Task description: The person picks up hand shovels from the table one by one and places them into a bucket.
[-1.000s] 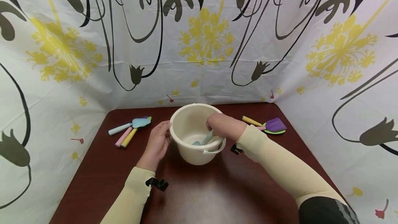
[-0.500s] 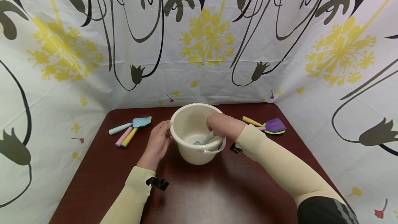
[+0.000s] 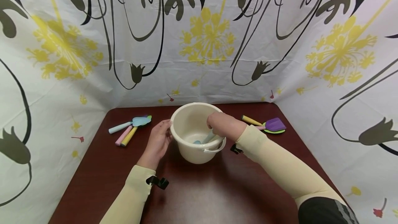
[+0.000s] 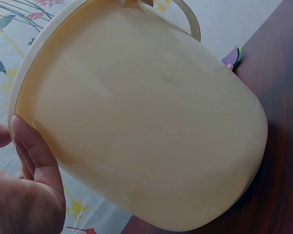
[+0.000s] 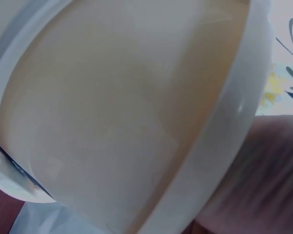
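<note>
A cream bucket (image 3: 196, 154) stands upright on the dark red table, its carrying handle (image 3: 216, 148) hanging at the front right. My left hand (image 3: 158, 141) pinches the rim on the left side; the left wrist view shows fingers (image 4: 33, 148) against the outer wall just under the rim. Reaching over the right rim, my right hand (image 3: 226, 126) grips a light-blue toy shovel (image 3: 209, 137) that slants down into the bucket. The shovel's head is mostly hidden by the front wall. In the right wrist view the bucket's outside (image 5: 112, 107) covers most of the picture.
At the back left lies a pile of toy shovels, with a light-blue one (image 3: 140, 121) on top and pink (image 3: 124, 135) and yellow handles (image 3: 129, 137) below. A purple shovel (image 3: 275, 124) and a yellow handle (image 3: 252, 120) lie back right. A flowered curtain (image 3: 199, 78) surrounds the table.
</note>
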Demonstrator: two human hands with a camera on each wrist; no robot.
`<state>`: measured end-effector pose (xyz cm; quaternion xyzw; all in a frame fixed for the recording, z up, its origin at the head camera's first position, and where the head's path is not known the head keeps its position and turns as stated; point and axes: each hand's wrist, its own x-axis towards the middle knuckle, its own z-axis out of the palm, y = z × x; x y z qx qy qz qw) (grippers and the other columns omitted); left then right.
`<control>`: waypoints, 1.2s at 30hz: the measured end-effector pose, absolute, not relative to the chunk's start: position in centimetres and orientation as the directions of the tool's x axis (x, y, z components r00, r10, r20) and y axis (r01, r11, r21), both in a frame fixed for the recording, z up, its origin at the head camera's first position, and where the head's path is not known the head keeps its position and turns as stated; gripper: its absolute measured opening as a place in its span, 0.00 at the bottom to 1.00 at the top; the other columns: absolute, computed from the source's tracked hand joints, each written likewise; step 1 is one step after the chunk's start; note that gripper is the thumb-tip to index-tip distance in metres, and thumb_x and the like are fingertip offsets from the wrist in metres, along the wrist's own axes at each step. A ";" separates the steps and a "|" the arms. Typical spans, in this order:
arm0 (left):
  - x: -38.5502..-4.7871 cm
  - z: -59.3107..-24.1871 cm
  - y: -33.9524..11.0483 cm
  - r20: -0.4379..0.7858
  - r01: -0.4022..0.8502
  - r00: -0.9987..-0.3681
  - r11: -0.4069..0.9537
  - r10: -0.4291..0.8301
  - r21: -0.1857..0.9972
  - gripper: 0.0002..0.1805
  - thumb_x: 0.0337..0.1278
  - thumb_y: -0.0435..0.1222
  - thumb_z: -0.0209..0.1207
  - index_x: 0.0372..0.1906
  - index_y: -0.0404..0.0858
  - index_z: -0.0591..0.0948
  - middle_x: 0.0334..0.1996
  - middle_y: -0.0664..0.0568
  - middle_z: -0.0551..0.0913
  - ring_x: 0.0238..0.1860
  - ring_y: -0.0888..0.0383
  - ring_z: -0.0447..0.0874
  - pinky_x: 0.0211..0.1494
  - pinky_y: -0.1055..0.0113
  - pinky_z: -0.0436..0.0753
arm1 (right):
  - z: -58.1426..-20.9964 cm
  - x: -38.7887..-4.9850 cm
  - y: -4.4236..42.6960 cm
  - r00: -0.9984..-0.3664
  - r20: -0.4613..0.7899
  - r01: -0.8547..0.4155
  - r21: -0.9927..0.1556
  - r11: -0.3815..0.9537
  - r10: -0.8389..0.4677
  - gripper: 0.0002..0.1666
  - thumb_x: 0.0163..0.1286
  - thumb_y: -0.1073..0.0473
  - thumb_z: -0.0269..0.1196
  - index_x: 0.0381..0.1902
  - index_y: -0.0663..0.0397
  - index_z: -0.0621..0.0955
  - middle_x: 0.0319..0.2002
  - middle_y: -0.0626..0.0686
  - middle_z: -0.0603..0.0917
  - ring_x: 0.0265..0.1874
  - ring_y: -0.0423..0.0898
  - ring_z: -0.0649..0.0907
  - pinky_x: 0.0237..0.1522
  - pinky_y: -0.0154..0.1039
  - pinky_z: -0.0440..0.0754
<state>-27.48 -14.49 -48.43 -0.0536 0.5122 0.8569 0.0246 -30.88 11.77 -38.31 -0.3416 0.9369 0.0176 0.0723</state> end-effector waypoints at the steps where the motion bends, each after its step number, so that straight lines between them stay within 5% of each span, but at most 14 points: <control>1: -27.5 -48.4 -14.5 -0.116 -0.096 -0.993 -0.473 -0.013 0.876 0.14 0.84 0.40 0.61 0.61 0.34 0.82 0.46 0.48 0.82 0.36 0.59 0.77 0.38 0.71 0.80 | -38.3 -30.9 11.8 -0.757 -0.146 -0.641 -0.018 0.767 -0.636 0.12 0.61 0.77 0.67 0.32 0.55 0.86 0.32 0.49 0.82 0.29 0.46 0.76 0.38 0.42 0.81; 16: -27.4 -48.4 -14.7 -0.114 -0.095 -0.994 -0.500 -0.007 0.861 0.15 0.84 0.40 0.62 0.62 0.34 0.82 0.46 0.47 0.83 0.35 0.59 0.77 0.38 0.71 0.79 | -38.6 -31.1 12.3 -0.681 0.011 -0.732 0.029 0.681 -0.732 0.08 0.64 0.70 0.71 0.32 0.53 0.84 0.33 0.50 0.82 0.31 0.46 0.78 0.38 0.43 0.81; 22: -27.5 -48.5 -14.7 -0.117 -0.097 -0.993 -0.502 -0.008 0.859 0.15 0.84 0.40 0.62 0.61 0.34 0.83 0.46 0.48 0.83 0.36 0.58 0.78 0.38 0.71 0.79 | -38.3 -31.1 12.8 -0.660 0.023 -0.751 0.009 0.660 -0.751 0.05 0.69 0.68 0.71 0.41 0.56 0.88 0.40 0.53 0.86 0.38 0.49 0.84 0.45 0.45 0.85; 28: -27.7 -48.5 -14.6 -0.119 -0.102 -0.993 -0.494 -0.002 0.863 0.15 0.84 0.41 0.62 0.61 0.35 0.83 0.45 0.49 0.83 0.36 0.59 0.78 0.38 0.71 0.79 | -36.8 -31.1 15.1 -0.660 0.098 -0.751 -0.063 0.657 -0.745 0.07 0.73 0.64 0.74 0.47 0.57 0.89 0.46 0.55 0.88 0.47 0.54 0.87 0.53 0.51 0.86; 36: -27.8 -48.7 -14.6 -0.127 -0.110 -0.992 -0.503 0.001 0.857 0.14 0.85 0.40 0.61 0.61 0.35 0.82 0.44 0.50 0.82 0.36 0.59 0.77 0.37 0.71 0.78 | -35.1 -31.4 19.8 -0.706 0.167 -0.702 -0.299 0.647 -0.688 0.08 0.75 0.63 0.74 0.50 0.57 0.90 0.46 0.49 0.89 0.46 0.54 0.88 0.50 0.52 0.85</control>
